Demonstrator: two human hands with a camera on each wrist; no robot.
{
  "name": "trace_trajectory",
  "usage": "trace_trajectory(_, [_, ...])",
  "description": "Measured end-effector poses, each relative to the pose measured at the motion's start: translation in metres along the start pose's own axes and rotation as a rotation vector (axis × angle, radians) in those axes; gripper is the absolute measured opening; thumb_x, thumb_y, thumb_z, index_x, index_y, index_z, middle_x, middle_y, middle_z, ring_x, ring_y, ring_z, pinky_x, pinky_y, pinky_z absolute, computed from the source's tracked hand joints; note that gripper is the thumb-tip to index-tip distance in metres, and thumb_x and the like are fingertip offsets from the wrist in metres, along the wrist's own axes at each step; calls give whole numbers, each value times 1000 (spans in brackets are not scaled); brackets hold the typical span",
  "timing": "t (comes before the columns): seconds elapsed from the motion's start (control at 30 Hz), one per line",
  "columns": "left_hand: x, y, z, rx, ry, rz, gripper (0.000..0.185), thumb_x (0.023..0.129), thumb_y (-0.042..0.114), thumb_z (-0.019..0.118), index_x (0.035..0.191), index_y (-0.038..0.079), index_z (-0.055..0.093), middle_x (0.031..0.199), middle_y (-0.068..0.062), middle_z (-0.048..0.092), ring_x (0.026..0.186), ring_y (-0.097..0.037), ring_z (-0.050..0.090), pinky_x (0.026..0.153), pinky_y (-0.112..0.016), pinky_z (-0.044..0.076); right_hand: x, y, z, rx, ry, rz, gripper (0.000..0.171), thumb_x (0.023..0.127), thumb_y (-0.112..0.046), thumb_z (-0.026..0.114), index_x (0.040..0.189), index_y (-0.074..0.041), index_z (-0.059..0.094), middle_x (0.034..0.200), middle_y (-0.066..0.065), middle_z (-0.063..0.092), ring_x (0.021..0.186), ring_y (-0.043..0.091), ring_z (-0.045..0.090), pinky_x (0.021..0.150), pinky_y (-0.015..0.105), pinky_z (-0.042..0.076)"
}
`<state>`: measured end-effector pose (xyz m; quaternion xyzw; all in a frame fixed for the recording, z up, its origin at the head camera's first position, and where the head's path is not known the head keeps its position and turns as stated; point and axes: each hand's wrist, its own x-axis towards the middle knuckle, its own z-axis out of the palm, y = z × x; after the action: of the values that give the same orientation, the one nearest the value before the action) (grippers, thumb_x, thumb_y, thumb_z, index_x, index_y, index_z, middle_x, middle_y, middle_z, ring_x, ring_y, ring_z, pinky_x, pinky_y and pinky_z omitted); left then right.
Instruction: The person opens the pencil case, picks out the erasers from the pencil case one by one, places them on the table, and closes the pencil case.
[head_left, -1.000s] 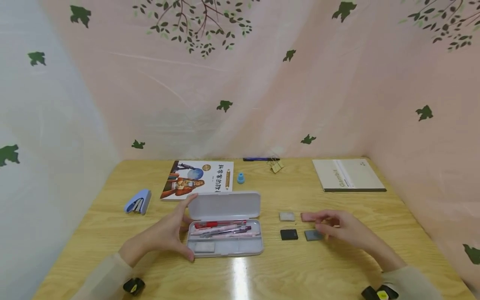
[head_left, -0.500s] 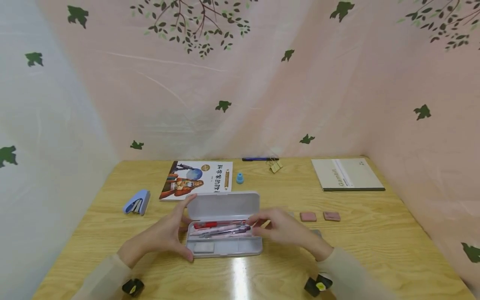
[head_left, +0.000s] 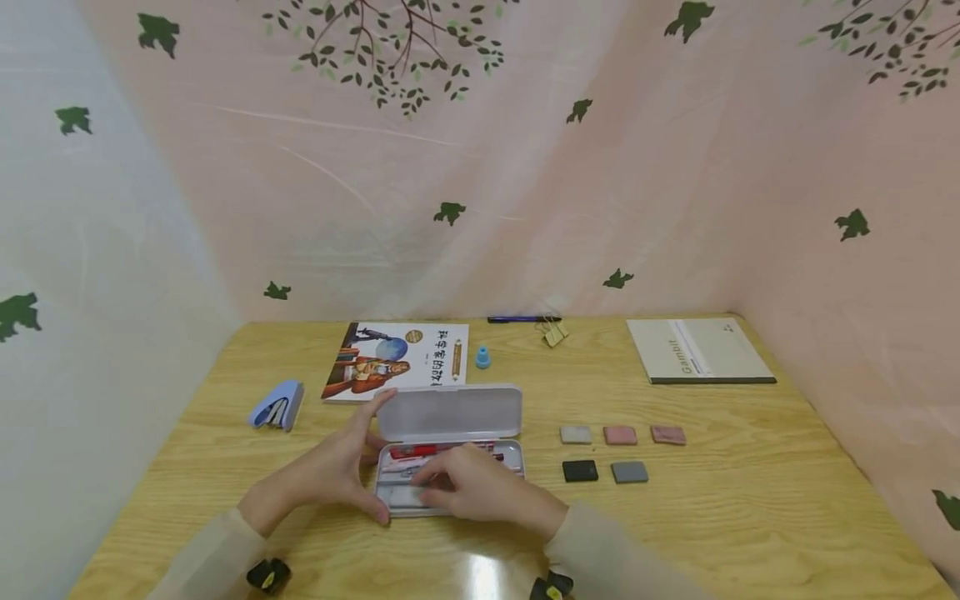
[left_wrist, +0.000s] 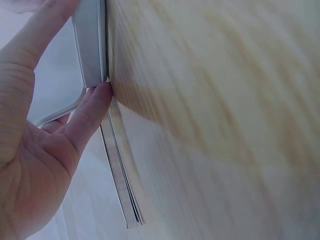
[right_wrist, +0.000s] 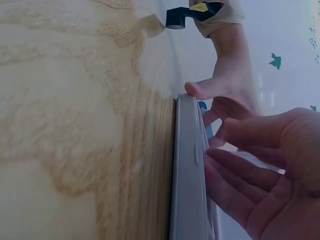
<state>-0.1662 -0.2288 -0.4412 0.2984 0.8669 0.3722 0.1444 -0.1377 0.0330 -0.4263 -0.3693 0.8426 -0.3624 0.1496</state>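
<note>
While the left hand [head_left: 330, 475] braces the left end of the open pencil case [head_left: 450, 450], thumb at the near corner and fingers up against the raised lid, the right hand [head_left: 472, 492] is down inside the tray, fingers loosely spread over the front compartment. Nothing is visibly pinched there, though the hand covers what lies under it, so I cannot tell what the fingertips touch. The case sits low and centre in the head view, on the wooden table [head_left: 750, 517]. The right wrist view shows the relaxed fingers [right_wrist: 235, 195] hanging just above the case's edge [right_wrist: 187, 170], and the left thumb [right_wrist: 200, 89] pressed on its far end. The left wrist view has the left hand [left_wrist: 35, 165] splayed wide, one finger along the case rim [left_wrist: 90, 45].

Under the lid, a red pen [head_left: 420, 451] peeks out behind the right hand. To the right of the case, five small erasers in two rows: black [head_left: 580, 471] and grey [head_left: 628, 472] in front, a pale one [head_left: 575, 434] and two pink ones [head_left: 620, 435] [head_left: 667, 435] behind.

Further back, a blue stapler [head_left: 276, 405] at left, a picture book [head_left: 397, 371], a small blue cap [head_left: 483, 358], gold binder clips [head_left: 553, 332], a dark pen [head_left: 517, 319] along the wall, and a notebook [head_left: 701, 351] at upper right.
</note>
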Motion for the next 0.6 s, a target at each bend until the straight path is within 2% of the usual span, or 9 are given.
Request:
trace_trajectory(0.07, [0, 1, 0, -3, -2, -6, 142, 62, 44, 97, 162, 29, -3, 160, -19, 21, 111, -21, 64, 91, -37, 56, 0, -2, 2, -33, 21, 8, 19, 95, -14, 72, 113, -11, 78, 91, -10, 74, 53, -2, 49, 58, 14, 44])
trace_trajectory(0.23, [-1, 2, -1, 7, 0, -8, 144, 61, 45, 97, 162, 27, -3, 160, -20, 22, 112, -22, 64, 92, -39, 56, -2, -1, 7, -90, 66, 6, 19, 94, -14, 73, 112, -11, 78, 104, -7, 75, 79, -7, 62, 78, 11, 49])
trace_trajectory(0.3, [-1, 3, -1, 14, 2, -4, 145, 60, 45, 98, 162, 25, -3, 160, -21, 22, 112, -22, 64, 93, -41, 55, -4, 0, 9, -94, 72, 8, 19, 94, -13, 73, 112, -11, 78, 104, -7, 75, 75, -5, 62, 73, 12, 50])
trace_trajectory(0.47, [-1, 3, -2, 21, 4, -3, 146, 58, 46, 98, 162, 24, -3, 158, -21, 24, 111, -22, 64, 93, -41, 56, -6, 1, 11, -109, 77, 13, 21, 93, -13, 74, 113, -11, 78, 105, -6, 75, 81, -2, 66, 75, 14, 51])
trace_trajectory(0.53, [-1, 3, -2, 21, 5, -6, 146, 58, 46, 98, 162, 24, -2, 157, -21, 25, 111, -21, 64, 92, -41, 56, -6, 1, 11, -105, 76, 9, 21, 92, -12, 75, 113, -10, 77, 106, -6, 75, 88, -4, 65, 82, 13, 50])
trace_trajectory(0.6, [-1, 3, -2, 20, 5, -10, 146, 58, 47, 98, 162, 25, -2, 157, -20, 25, 110, -21, 64, 92, -40, 56, -6, 1, 12, -94, 72, 1, 22, 91, -11, 76, 113, -10, 77, 106, -6, 75, 83, -5, 62, 79, 12, 50])
